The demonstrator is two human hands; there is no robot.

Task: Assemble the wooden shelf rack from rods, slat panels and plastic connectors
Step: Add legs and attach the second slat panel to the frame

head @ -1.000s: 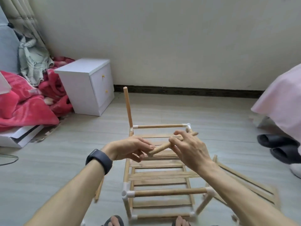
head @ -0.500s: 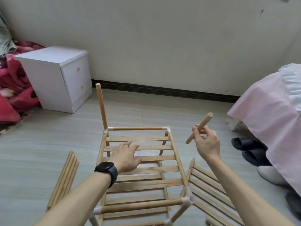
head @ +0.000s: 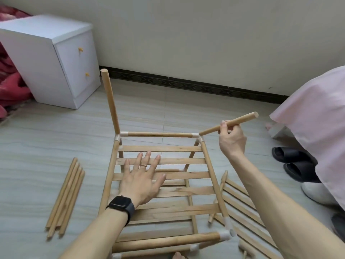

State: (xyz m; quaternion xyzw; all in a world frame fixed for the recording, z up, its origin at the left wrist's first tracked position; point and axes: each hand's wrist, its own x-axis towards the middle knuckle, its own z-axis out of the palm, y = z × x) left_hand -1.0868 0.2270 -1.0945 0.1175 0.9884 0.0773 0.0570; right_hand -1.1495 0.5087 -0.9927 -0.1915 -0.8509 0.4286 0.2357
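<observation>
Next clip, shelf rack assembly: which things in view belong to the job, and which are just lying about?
Job: rod pinched by right hand; rack frame with white connectors, left hand flat on its slats; spare rods on floor; loose slat panel.
Lying about: white cabinet; black slippers; red blanket; pink cover.

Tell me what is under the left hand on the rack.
The left hand lies flat across the top slat panel. Through the gaps beside it, a lower slat shows. The wood and gaps directly beneath the palm are covered.
</observation>
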